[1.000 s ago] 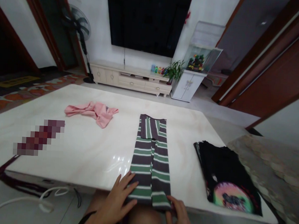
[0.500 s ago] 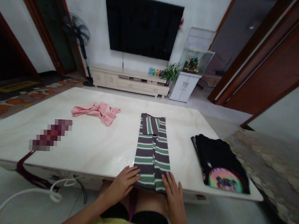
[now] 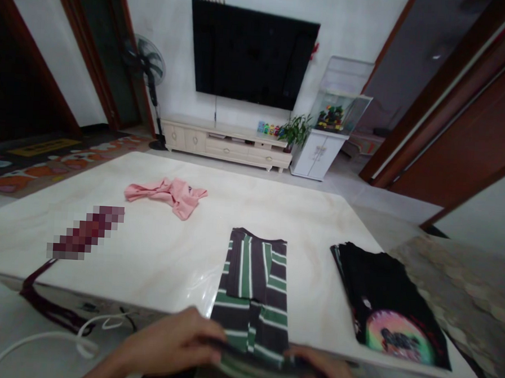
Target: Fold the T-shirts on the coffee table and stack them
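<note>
A striped shirt [image 3: 255, 291] in green, dark grey and white lies folded into a long strip across the front of the table, its near end hanging past the edge. My left hand [image 3: 180, 343] is closed on the left corner of that near end, thumb and fingers pinching the hem. At the right corner, my right hand [image 3: 323, 370] grips the same hem, partly blurred and cut off by the lower frame edge. The hem is lifted and bowed between both hands.
The pale table [image 3: 159, 263] also holds a crumpled pink garment [image 3: 171, 195], a pixelated dark red item [image 3: 87, 234] with a hanging strap, and folded black clothing [image 3: 390, 303] at right. A white cable [image 3: 50, 325] loops near the left front edge.
My hands have gone from lying flat on the shirt's near end to gripping and lifting its hem. The shirt has slid toward me, over the table edge.
</note>
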`<state>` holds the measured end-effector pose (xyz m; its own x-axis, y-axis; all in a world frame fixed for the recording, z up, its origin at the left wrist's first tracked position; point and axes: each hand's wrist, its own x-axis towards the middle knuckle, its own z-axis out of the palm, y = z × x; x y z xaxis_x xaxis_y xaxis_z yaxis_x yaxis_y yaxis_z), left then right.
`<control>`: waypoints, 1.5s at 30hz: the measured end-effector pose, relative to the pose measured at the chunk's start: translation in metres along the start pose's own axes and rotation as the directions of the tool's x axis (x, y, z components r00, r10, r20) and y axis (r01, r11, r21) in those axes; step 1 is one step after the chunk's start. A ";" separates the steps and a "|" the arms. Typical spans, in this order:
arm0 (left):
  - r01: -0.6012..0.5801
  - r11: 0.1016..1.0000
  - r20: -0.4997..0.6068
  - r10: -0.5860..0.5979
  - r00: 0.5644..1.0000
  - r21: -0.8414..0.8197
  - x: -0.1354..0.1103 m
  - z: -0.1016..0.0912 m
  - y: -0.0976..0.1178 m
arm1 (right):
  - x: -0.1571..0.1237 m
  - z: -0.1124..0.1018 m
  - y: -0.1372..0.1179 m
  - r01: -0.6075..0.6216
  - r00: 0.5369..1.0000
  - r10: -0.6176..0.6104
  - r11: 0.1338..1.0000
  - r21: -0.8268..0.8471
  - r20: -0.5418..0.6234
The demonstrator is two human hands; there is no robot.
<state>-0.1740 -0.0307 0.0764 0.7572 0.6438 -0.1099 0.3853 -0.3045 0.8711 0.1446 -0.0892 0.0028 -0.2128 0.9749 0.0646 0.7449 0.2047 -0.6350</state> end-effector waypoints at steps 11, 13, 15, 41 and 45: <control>0.203 0.964 -0.299 -0.248 0.922 -0.172 0.165 -0.064 -0.110 | 0.219 -0.005 0.031 -0.161 0.987 0.160 0.982 0.099 0.018; 0.199 0.973 -0.303 -0.225 0.926 -0.116 0.166 -0.075 -0.111 | 0.225 -0.010 0.034 -0.150 0.988 0.148 0.985 0.081 0.036; 0.241 0.970 -0.380 -0.224 0.898 -0.001 0.171 -0.086 -0.113 | 0.234 -0.014 0.036 -0.167 0.986 0.166 0.985 0.040 0.023; -0.110 0.958 -0.382 0.209 0.900 0.264 0.087 -0.063 -0.044 | 0.092 -0.040 -0.024 0.293 0.933 -0.313 0.947 -0.132 -0.177; 0.049 0.907 -0.230 0.053 0.972 0.418 0.075 -0.027 -0.075 | 0.093 -0.017 0.004 0.147 0.989 -0.144 0.985 -0.091 0.045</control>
<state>-0.1601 0.0594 0.0153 0.6348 0.7711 0.0499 0.6073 -0.5378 0.5847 0.1390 0.0039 0.0191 -0.3461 0.9305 0.1203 0.7600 0.3532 -0.5456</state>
